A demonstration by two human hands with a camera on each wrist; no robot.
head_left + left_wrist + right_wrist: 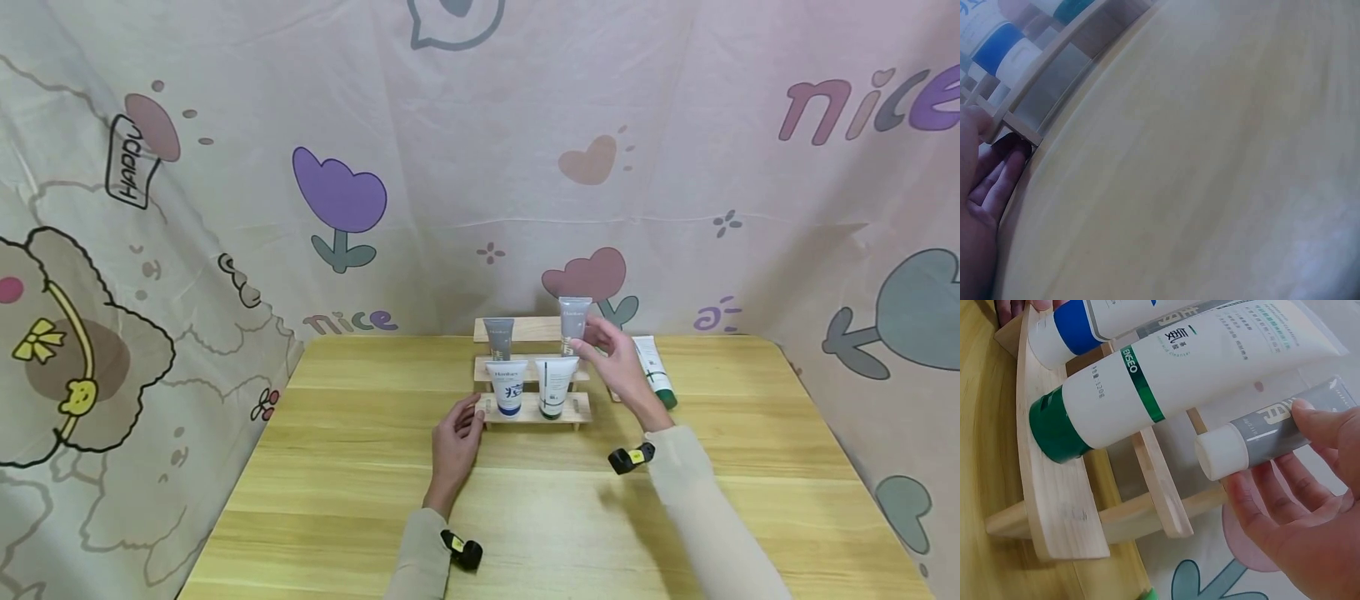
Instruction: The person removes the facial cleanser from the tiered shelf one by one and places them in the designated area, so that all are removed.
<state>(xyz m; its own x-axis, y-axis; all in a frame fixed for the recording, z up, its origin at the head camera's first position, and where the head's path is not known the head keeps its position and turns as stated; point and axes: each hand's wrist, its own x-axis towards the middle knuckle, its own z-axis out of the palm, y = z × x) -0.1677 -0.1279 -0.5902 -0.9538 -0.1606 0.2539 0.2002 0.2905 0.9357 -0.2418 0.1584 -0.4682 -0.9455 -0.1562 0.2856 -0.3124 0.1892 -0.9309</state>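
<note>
A tiered wooden rack (pixel 577 408) stands towards the back of the table. My left hand (pixel 455 443) grips the left end of its lowest shelf, thumb at the board and fingers by the leg. Over the right side of the upper tiers, my right hand (pixel 618 367) pinches a grey tube (pixel 574 315) between thumb and fingers, its white cap (pixel 1219 452) pointing down. Another grey tube (pixel 498 335) stands on the rack's left, behind the front pair. On the lowest shelf stand a white tube with a blue band (pixel 507 383) and a white tube with a green cap (pixel 1147 384).
Another white tube with a green cap (pixel 656 371) lies on the wooden table (pixel 360 417), right of the rack behind my right wrist. A printed cloth (pixel 465 167) hangs close behind the rack and along the sides.
</note>
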